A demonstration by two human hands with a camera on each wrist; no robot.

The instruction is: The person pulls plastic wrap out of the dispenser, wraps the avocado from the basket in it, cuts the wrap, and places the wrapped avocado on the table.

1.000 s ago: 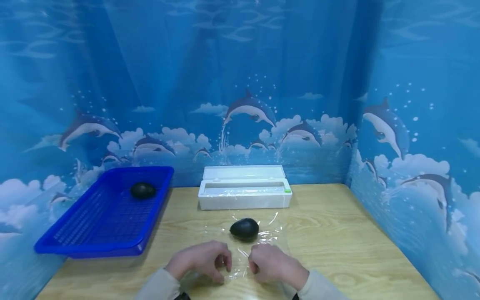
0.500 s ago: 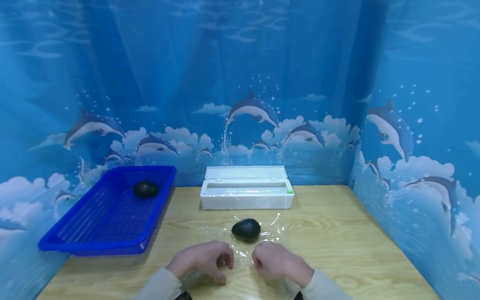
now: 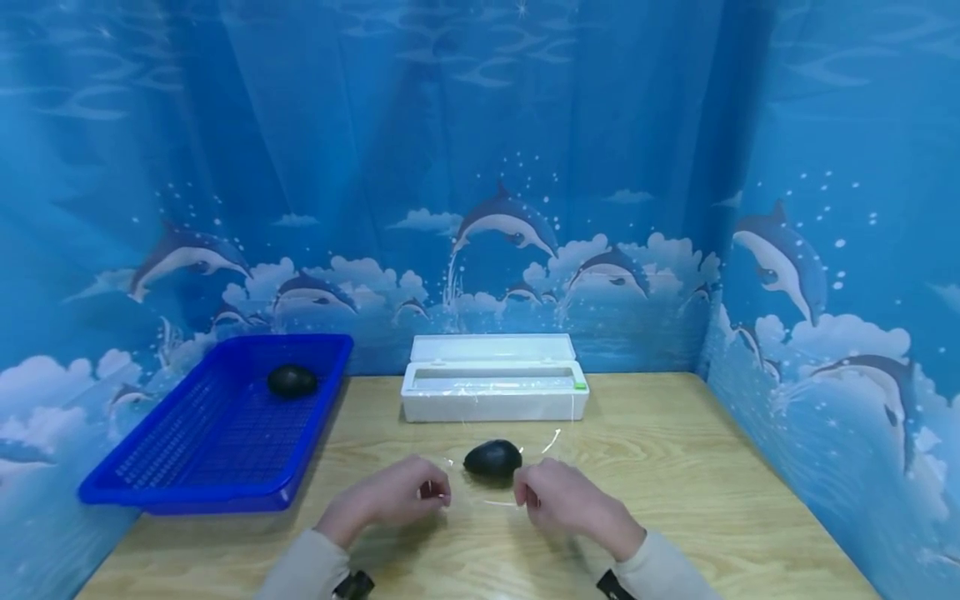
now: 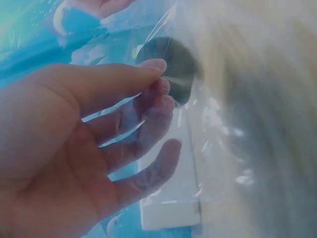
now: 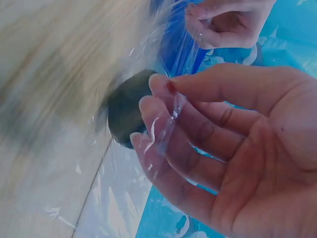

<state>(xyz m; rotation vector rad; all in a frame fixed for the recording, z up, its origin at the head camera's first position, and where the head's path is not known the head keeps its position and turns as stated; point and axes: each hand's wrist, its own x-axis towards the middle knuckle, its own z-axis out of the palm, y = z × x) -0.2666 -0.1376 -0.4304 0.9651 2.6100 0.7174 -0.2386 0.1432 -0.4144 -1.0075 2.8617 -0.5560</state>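
A dark avocado (image 3: 492, 458) lies on a sheet of clear cling film (image 3: 551, 440) in the middle of the table. My left hand (image 3: 393, 497) is at its near left, thumb and fingertips pinching the film's near edge. At its near right, my right hand (image 3: 570, 504) pinches the same edge between thumb and forefinger. In the left wrist view, film (image 4: 213, 119) stretches from the fingertips, with the avocado (image 4: 171, 69) behind it. Crumpled film (image 5: 171, 116) lies across my right fingers in the right wrist view.
A white cling film box (image 3: 495, 406), lid raised, stands at the back of the wooden table (image 3: 712, 492); film runs from it towards the avocado. On the left is a blue plastic basket (image 3: 225, 433) holding another avocado (image 3: 292, 381). A dolphin-print curtain (image 3: 480, 167) surrounds the table's back and sides.
Both hands have risen and moved forward, drawing the film's near edge up beside the avocado. They stand slightly farther apart. The avocado, box and basket have stayed in place.
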